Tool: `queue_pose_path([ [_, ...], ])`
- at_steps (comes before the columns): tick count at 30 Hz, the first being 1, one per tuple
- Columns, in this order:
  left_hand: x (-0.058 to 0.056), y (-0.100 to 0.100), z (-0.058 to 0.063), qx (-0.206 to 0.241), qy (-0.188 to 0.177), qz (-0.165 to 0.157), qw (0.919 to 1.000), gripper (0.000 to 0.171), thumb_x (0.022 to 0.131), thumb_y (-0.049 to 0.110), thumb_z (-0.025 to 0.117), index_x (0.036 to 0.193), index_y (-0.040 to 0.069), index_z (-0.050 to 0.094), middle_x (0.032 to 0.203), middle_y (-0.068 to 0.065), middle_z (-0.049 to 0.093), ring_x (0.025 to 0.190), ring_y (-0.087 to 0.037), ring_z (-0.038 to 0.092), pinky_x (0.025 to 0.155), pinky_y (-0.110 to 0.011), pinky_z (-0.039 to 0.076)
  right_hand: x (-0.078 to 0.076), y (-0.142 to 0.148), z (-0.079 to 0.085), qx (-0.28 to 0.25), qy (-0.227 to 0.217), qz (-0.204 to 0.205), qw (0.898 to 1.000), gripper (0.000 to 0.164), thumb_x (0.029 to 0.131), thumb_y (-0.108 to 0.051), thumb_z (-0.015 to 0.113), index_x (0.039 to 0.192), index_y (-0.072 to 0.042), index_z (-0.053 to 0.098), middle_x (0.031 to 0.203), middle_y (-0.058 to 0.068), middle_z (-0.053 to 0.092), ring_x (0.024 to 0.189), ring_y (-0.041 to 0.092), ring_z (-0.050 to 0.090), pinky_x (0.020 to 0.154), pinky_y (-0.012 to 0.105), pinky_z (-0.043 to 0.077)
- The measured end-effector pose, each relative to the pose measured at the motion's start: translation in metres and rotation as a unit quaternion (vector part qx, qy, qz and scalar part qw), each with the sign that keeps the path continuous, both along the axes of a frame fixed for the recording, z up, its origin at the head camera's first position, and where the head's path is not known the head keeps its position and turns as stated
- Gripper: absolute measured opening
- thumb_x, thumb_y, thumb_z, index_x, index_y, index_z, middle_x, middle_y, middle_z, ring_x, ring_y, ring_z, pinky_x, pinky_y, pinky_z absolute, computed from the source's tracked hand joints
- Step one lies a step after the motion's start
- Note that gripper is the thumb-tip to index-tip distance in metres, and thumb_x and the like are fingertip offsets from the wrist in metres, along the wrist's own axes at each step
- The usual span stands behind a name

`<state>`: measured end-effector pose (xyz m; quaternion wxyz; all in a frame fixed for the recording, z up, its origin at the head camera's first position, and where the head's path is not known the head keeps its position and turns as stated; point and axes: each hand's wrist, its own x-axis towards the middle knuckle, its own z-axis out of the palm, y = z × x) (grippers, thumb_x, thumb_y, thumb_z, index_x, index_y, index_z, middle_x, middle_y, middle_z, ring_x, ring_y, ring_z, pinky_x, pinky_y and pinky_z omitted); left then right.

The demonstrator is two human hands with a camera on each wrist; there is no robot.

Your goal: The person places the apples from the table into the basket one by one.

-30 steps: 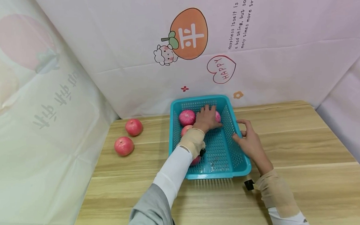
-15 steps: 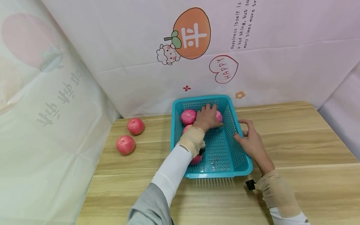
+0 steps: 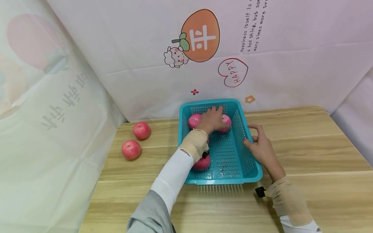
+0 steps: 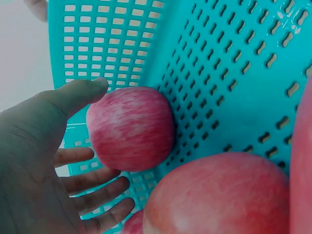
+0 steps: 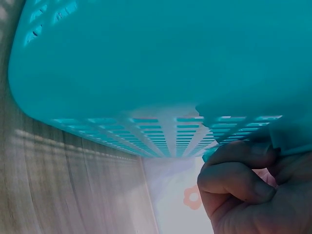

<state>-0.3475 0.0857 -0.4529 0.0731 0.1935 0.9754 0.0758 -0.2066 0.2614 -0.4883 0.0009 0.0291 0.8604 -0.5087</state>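
Note:
A blue perforated plastic basket (image 3: 225, 155) holds several red apples. At its far right is one apple (image 3: 226, 123), and my left hand (image 3: 211, 120) is beside it with fingers spread. The left wrist view shows that apple (image 4: 131, 129) next to the thumb and fingertips; the hand (image 4: 36, 161) does not wrap it. Another apple (image 3: 194, 121) lies at the far left, and one more (image 3: 202, 163) near the front, partly behind my left wrist. My right hand (image 3: 261, 148) grips the basket's right rim, its fingers (image 5: 234, 178) curled at the edge.
Two apples, a farther one (image 3: 141, 130) and a nearer one (image 3: 131, 149), lie on the wooden table (image 3: 134, 197) left of the basket. A white printed cloth (image 3: 145, 60) hangs right behind the basket.
My left hand has drawn slightly left, uncovering more of the far right apple and the front apple. The right hand keeps its place on the rim.

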Motion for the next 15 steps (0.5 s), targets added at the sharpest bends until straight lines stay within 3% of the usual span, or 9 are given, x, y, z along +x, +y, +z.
queue_pose_path([
  [5,0.000,-0.002,0.007,0.004,0.003,0.003,1.0000,0.072,0.094,0.052,0.055,0.153,0.019,0.030,0.155,-0.004,0.038,0.142,-0.025,0.038,0.114,-0.046,0.038,0.000,0.000,0.000,-0.003,-0.003,-0.001,1.000,0.062,0.099,-0.023,0.053,0.152,-0.018,0.022,0.114,0.029,0.066,0.085,0.031,0.070,0.066,0.042,0.060],
  [9,0.000,-0.004,0.013,0.012,0.011,-0.002,0.9999,0.056,0.098,0.046,0.051,0.146,0.017,0.043,0.144,-0.005,0.051,0.132,-0.022,0.048,0.109,-0.043,0.044,0.000,0.000,0.000,-0.003,-0.002,0.000,1.000,0.062,0.099,-0.023,0.053,0.152,-0.019,0.022,0.114,0.029,0.067,0.085,0.032,0.071,0.065,0.042,0.060],
  [12,0.000,-0.005,0.016,0.018,0.023,-0.015,0.9995,0.037,0.099,0.040,0.051,0.126,0.015,0.056,0.120,-0.003,0.061,0.109,-0.018,0.058,0.093,-0.037,0.052,0.000,0.001,-0.001,0.000,0.002,0.001,1.000,0.062,0.099,-0.023,0.053,0.152,-0.018,0.022,0.113,0.029,0.067,0.084,0.031,0.070,0.065,0.040,0.059],
  [15,0.001,-0.007,0.020,0.022,0.032,-0.027,0.9989,0.018,0.098,0.033,0.052,0.102,0.016,0.058,0.096,0.000,0.060,0.088,-0.016,0.057,0.074,-0.032,0.051,0.000,0.001,-0.001,0.003,0.003,0.001,1.000,0.061,0.099,-0.023,0.053,0.152,-0.018,0.023,0.114,0.029,0.067,0.085,0.031,0.070,0.066,0.040,0.059],
])
